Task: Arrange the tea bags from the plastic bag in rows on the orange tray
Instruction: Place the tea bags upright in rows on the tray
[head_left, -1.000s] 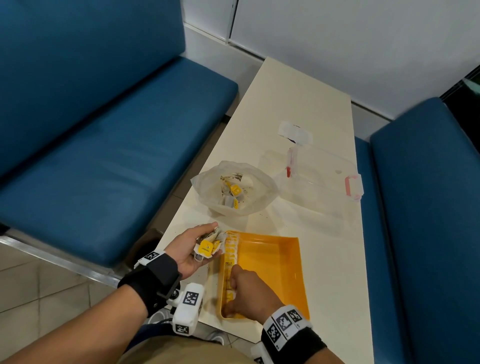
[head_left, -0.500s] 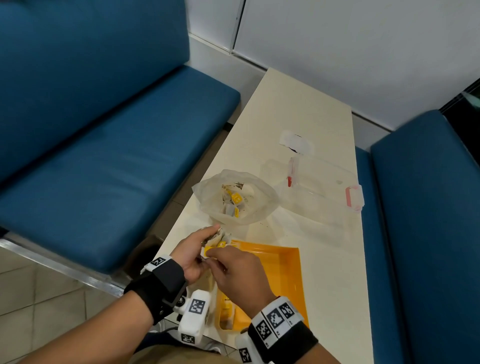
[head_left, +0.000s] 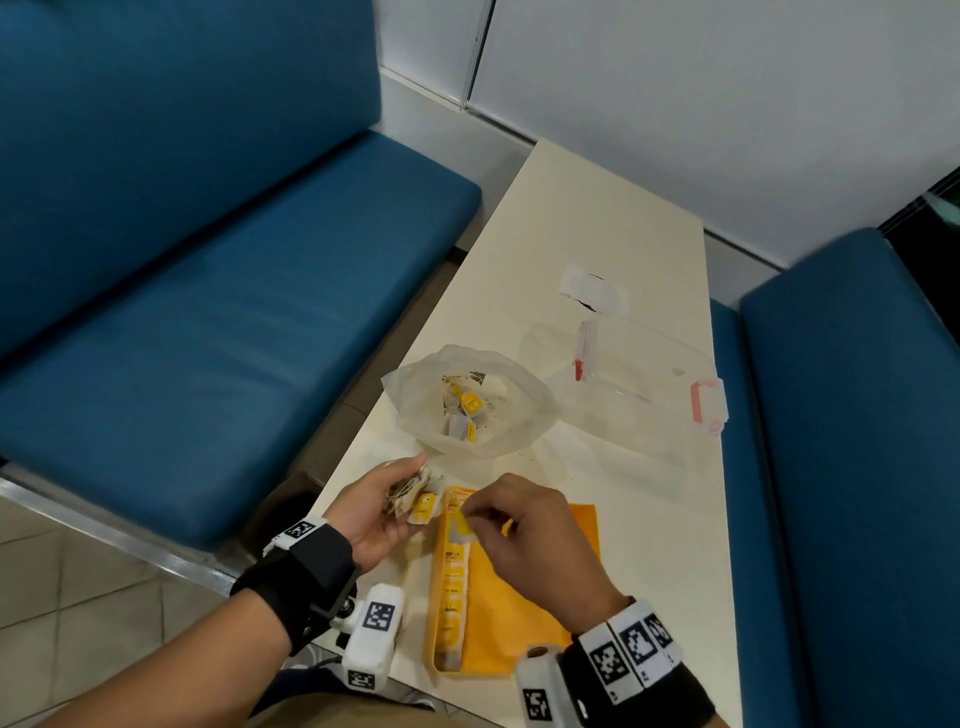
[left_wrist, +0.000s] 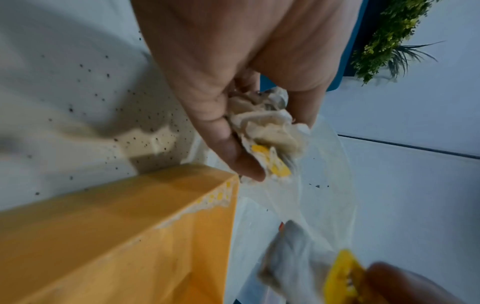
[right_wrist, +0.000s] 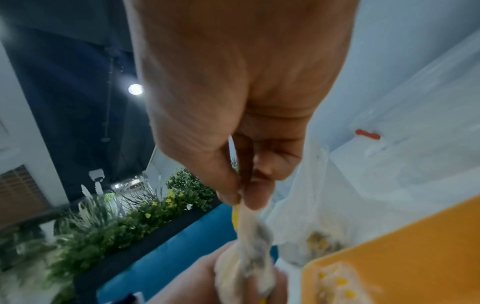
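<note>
My left hand (head_left: 402, 496) hovers just left of the orange tray (head_left: 524, 639) and grips a bunch of tea bags (head_left: 418, 501) with yellow tags; the same bunch of tea bags (left_wrist: 265, 127) fills its curled fingers in the left wrist view. My right hand (head_left: 467, 514) pinches one tea bag (head_left: 461, 527) by thumb and forefinger over the tray's far left corner; that tea bag (right_wrist: 250, 234) hangs from the fingertips. A row of tea bags (head_left: 453, 587) lies along the tray's left wall. The open plastic bag (head_left: 470, 405) beyond the tray holds several more.
A clear lidded container (head_left: 639, 384) with pink clasps stands right of the plastic bag, with a small white packet (head_left: 592, 288) behind it. Blue benches (head_left: 208, 338) flank the narrow cream table (head_left: 597, 208). Dark tea specks (left_wrist: 103, 98) dot the tabletop near the tray.
My right hand left the near end of the tray's row, reached the bunch in my left hand, and has drawn one tea bag away to the right.
</note>
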